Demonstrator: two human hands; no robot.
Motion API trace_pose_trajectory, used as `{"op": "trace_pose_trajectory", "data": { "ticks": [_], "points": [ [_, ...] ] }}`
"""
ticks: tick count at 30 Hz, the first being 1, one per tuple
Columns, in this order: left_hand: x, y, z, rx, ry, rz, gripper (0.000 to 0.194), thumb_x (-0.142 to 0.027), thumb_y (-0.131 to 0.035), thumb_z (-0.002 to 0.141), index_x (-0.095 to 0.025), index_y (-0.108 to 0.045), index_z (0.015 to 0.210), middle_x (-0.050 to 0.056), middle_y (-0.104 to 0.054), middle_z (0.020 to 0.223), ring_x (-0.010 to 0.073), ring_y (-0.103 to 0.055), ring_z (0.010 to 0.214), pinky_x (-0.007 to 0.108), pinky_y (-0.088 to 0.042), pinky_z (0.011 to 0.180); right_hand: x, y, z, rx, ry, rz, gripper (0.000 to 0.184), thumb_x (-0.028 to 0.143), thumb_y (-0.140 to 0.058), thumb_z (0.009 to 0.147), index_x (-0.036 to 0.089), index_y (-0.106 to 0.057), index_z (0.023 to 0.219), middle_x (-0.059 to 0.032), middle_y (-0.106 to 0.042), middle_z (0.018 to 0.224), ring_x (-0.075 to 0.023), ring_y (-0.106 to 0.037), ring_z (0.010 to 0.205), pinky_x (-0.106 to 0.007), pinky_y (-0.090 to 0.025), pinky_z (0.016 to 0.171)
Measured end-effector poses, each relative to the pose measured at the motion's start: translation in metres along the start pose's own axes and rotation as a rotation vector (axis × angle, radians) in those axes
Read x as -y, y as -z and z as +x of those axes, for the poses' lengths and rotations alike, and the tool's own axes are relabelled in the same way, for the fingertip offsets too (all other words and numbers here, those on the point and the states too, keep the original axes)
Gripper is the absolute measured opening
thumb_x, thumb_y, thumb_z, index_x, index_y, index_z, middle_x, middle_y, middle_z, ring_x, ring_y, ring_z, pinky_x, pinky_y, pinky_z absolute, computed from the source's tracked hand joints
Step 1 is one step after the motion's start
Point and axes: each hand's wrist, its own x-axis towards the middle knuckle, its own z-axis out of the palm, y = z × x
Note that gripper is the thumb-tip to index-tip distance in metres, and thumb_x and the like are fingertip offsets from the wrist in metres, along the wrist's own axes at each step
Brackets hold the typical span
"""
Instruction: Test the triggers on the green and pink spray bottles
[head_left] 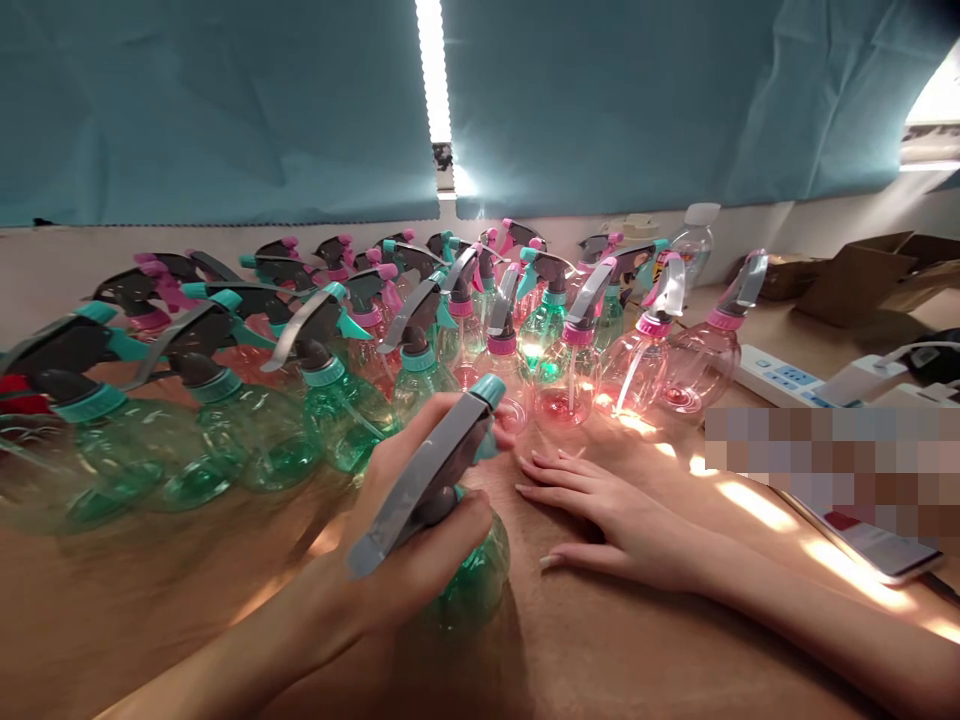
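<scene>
My left hand (420, 530) is closed around the neck of a green spray bottle (480, 575), whose grey trigger head with a teal nozzle tilts up to the right. Part of the bottle is hidden behind my fingers and thumb. To the right, my right hand (600, 510) lies flat on the brown tabletop (585, 640), fingers stretched out, holding nothing. Just beyond its fingertips stands a pink spray bottle (566, 385) with a grey trigger. A row of green spray bottles (281, 445) with teal collars runs off to the left of my left hand.
More pink and green spray bottles crowd the table's back. A clear water bottle (694, 245) stands behind them. At right are an open cardboard box (855, 280), a white power strip (784, 375) with a plugged-in charger, and a phone (885, 550). Teal cloth (225, 110) hangs behind.
</scene>
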Motion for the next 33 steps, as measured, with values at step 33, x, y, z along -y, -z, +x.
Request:
{"op": "trace_pose_trajectory", "data": {
  "ticks": [33],
  "points": [
    [0.0051,-0.0046,0.0029,0.007,-0.013,-0.095,0.056,-0.014,-0.057,0.074,-0.024,-0.054,0.129,0.005,-0.072,0.108,0.0160,-0.066,0.077,0.031,-0.056,0.080,-0.0018,-0.0014,-0.0006,-0.024,0.031,0.005,0.061,0.050,-0.058,0.093,0.021,-0.046,0.145,-0.0093,-0.031,0.157,-0.0290,-0.023,0.147,-0.052,-0.024,0.118]
  ]
}}
